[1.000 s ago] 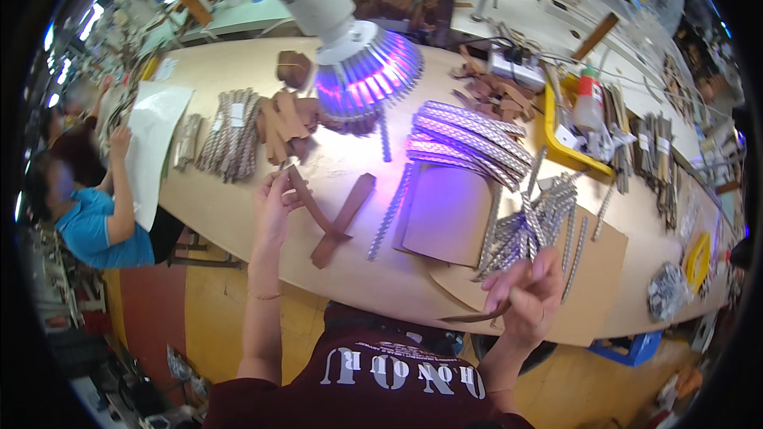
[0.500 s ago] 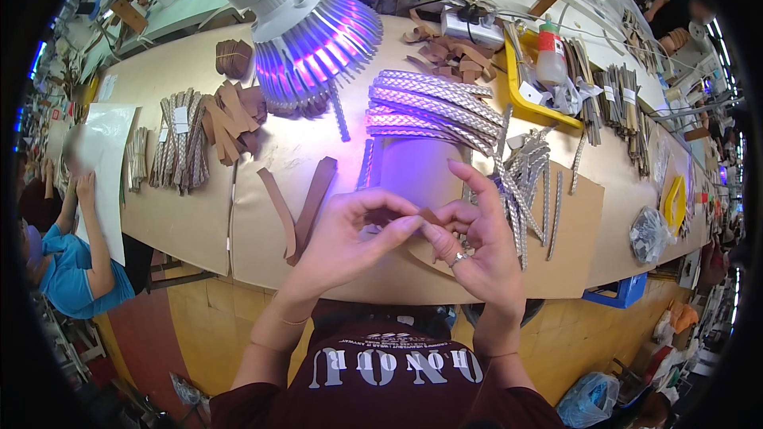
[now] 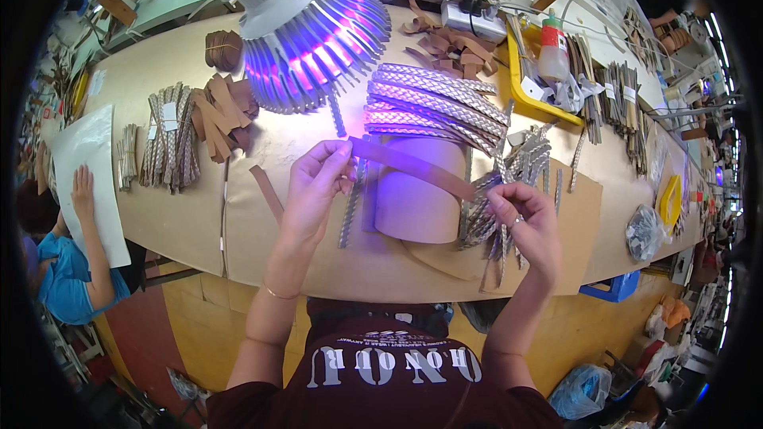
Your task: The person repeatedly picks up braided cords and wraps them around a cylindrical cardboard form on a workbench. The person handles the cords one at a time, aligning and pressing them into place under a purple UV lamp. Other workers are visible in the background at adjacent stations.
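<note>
A brown leather-like strip [image 3: 413, 165] is stretched between my two hands, slanting down to the right. My left hand [image 3: 319, 179] pinches its left end. Its right end is between the fingers of my right hand [image 3: 526, 221]. Behind the strip stands a tan cylinder [image 3: 417, 210], with several silver braided straps [image 3: 437, 99] lying across its top. More braided straps [image 3: 524, 160] hang in a tangle just beyond my right hand. Beside my left wrist lies another brown strip [image 3: 266, 191], partly hidden by my arm.
A lamp with glowing purple fins [image 3: 314, 40] hangs low over the table. Bundled braids [image 3: 167, 139] and brown strips [image 3: 218, 115] lie at left. A yellow tray [image 3: 548, 114] holding a glue bottle [image 3: 552, 52] sits far right. A co-worker's hand [image 3: 83, 189] rests on a white sheet [image 3: 99, 222].
My hands have moved apart and up from close together, and the brown strip is now drawn out between them. The head view has shifted slightly.
</note>
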Tool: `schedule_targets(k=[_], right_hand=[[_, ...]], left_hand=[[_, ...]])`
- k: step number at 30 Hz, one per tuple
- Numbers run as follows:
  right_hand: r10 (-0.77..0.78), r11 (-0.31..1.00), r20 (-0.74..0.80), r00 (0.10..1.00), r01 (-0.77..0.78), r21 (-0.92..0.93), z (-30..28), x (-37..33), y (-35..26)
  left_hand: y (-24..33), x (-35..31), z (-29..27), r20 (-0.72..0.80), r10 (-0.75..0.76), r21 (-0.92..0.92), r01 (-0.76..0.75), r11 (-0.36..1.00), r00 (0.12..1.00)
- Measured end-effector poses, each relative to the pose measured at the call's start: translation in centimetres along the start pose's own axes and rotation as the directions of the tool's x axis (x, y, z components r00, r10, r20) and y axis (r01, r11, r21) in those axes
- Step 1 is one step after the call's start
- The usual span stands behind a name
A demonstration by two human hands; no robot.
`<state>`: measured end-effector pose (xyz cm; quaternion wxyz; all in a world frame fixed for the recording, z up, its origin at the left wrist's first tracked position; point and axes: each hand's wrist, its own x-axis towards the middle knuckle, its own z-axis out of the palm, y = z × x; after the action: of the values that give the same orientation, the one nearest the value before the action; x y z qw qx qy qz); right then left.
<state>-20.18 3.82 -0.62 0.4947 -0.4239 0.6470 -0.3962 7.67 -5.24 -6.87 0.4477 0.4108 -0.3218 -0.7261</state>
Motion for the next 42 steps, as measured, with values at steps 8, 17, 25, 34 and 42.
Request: schedule_targets(k=[8,17,25,34,42], right_hand=[[0.046,0.994,0.021,0.999,-0.048,0.1,0.8,0.7,2.2],[0.06,0.984,0.024,0.998,-0.063,0.166,2.9,0.7,2.9],[-0.005,0.905,-0.05,0.999,0.026,0.425,4.2,0.1,1.7],[-0.193,0.753,-0.154,0.969,0.247,0.61,1.5,0.4,2.1],[-0.046,0.955,-0.174,0.984,0.095,0.281,4.8,0.9,2.4]], left_hand=[[-0.8,-0.2,-0.6,-0.005,-0.054,0.023,0.054,0.998,0.999],[-1.0,-0.4,-1.1,-0.011,-0.077,0.002,0.077,0.997,0.997],[-1.0,-0.7,-1.2,-0.017,-0.097,0.018,0.098,0.995,0.995],[1.1,-2.2,1.1,0.055,-0.014,-0.077,0.018,0.997,0.998],[2.0,-2.5,2.8,0.123,0.041,-0.054,-0.035,0.998,0.992]])
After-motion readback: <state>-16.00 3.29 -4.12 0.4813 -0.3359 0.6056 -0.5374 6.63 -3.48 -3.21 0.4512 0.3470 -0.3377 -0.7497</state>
